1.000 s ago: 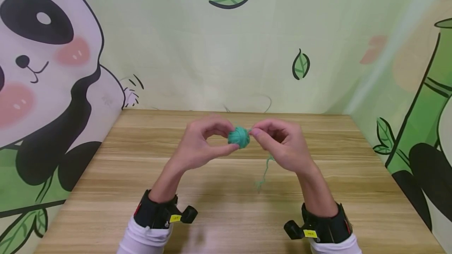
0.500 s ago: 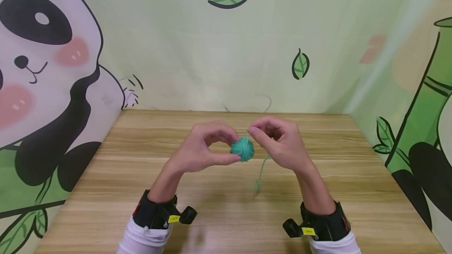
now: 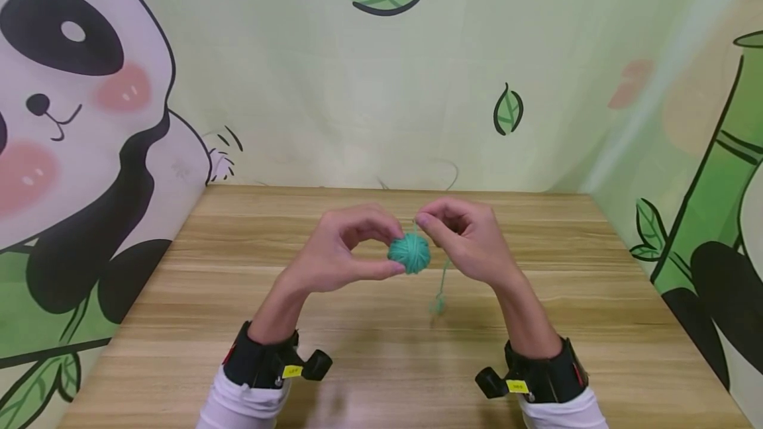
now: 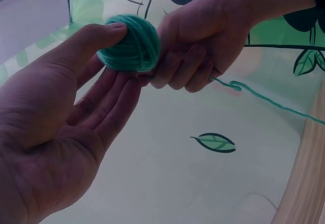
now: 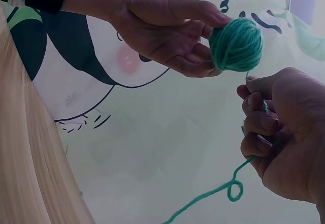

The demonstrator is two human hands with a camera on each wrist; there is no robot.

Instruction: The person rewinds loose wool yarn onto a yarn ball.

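Note:
A small teal yarn ball (image 3: 408, 253) is pinched between the thumb and fingers of my left hand (image 3: 342, 250), held above the table. My right hand (image 3: 467, 237) sits just right of the ball and pinches the yarn strand (image 5: 247, 74) between thumb and forefinger, close to the ball's far side. In the right wrist view its other fingers curl round the yarn. Below that hand a loose yarn tail (image 3: 442, 290) hangs down, with a small loop (image 5: 235, 190) in it. The left wrist view shows the ball (image 4: 133, 43) at my thumb tip.
The wooden table (image 3: 381, 363) spreads beneath both hands. A cloth backdrop (image 3: 286, 71) printed with pandas, leaves and bamboo rises behind it and along the sides. Each wrist wears a black strap (image 3: 259, 356) with a small camera.
The ball has come down and turned in my left hand. My right hand has shifted slightly left, its pinched strand now running up from the ball's top.

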